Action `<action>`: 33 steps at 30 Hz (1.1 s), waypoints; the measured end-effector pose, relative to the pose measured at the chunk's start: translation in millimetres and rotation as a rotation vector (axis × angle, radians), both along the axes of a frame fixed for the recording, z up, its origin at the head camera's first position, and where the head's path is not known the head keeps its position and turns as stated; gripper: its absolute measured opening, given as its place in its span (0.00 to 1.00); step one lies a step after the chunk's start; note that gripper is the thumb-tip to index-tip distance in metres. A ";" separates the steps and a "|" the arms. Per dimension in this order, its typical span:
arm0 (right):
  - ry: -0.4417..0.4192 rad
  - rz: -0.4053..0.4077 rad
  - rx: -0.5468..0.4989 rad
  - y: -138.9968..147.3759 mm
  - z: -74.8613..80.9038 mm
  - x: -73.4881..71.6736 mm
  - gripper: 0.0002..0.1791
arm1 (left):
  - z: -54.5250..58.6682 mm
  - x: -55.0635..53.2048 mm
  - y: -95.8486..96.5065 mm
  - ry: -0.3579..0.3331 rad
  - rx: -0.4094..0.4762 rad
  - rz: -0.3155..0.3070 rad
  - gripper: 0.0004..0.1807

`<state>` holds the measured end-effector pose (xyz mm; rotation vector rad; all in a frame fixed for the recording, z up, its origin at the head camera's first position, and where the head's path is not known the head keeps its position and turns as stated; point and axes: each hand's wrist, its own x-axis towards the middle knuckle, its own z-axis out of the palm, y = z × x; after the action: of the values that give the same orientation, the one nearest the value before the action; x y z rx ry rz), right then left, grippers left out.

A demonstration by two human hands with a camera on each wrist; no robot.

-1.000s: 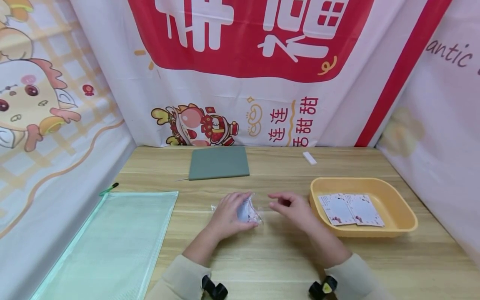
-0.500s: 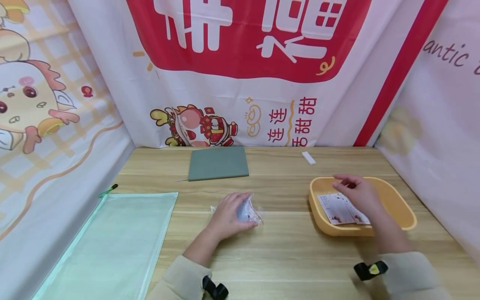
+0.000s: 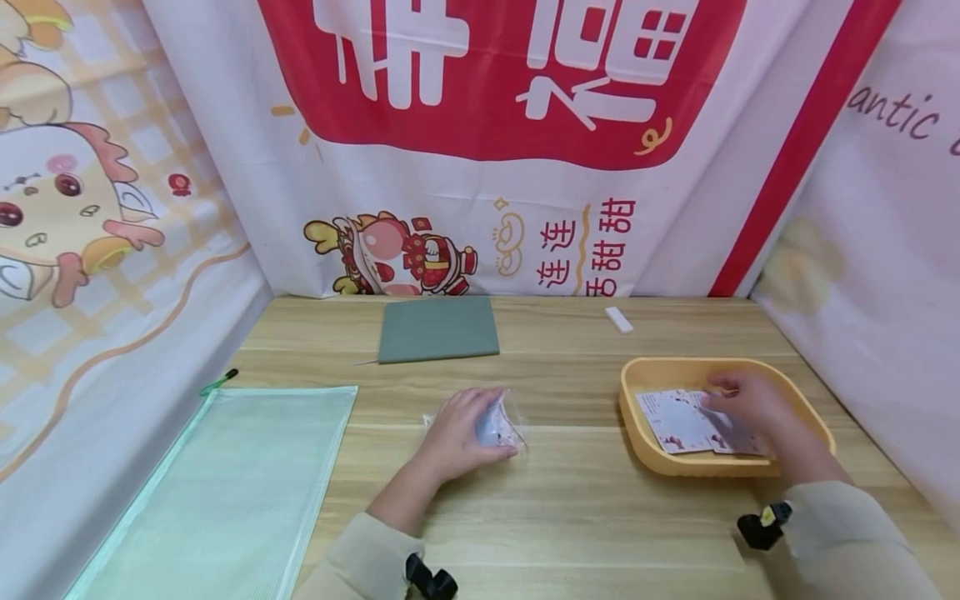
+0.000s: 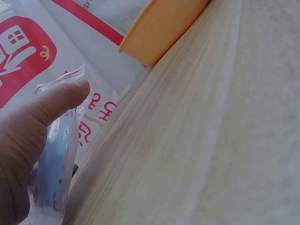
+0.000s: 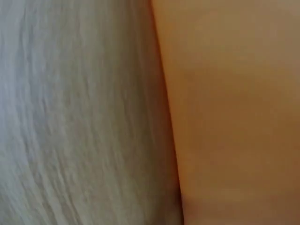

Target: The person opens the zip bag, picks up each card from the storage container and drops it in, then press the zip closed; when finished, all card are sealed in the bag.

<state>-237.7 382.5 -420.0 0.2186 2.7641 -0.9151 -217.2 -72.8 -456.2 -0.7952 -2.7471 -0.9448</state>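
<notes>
The cards (image 3: 678,421) are lying in the tub (image 3: 675,465), slanting front to back, the nearer right hand (image 3: 753,406) hanging over them; whether it's pinching one, I can't tell! The left hand (image 3: 456,432) is gripping the bag (image 3: 492,426).

The tray (image 3: 678,463) is plain yellow-orange. The cards (image 3: 673,423) are whitish with small reddish motifs. The clear packet (image 4: 55,159) shows pale blue. The notebook (image 3: 438,330) is solid grey-green; the pouch (image 3: 217,483), pale mint.
</notes>
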 end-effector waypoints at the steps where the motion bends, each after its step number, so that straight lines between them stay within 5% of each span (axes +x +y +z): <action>1: -0.027 -0.006 -0.015 1.3 -2.5 -0.5 0.41 | -0.4 0.0 0.1 -0.002 -0.002 0.001 0.48; 23: -0.131 -0.064 0.047 0.4 -8.2 1.2 0.57 | -0.5 0.5 -0.1 -0.010 -0.008 -0.001 0.49; 28: -0.107 -0.063 0.072 1.0 -7.1 2.0 0.54 | 0.2 1.0 0.4 -0.016 -0.002 0.003 0.49; 33: -0.069 -0.093 0.063 2.8 -4.8 2.0 0.40 | 0.8 1.1 0.7 -0.013 0.002 0.001 0.49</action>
<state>-235.6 385.3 -424.8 0.3847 2.7414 -0.8264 -216.1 -72.1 -455.4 -0.7898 -2.7572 -0.9551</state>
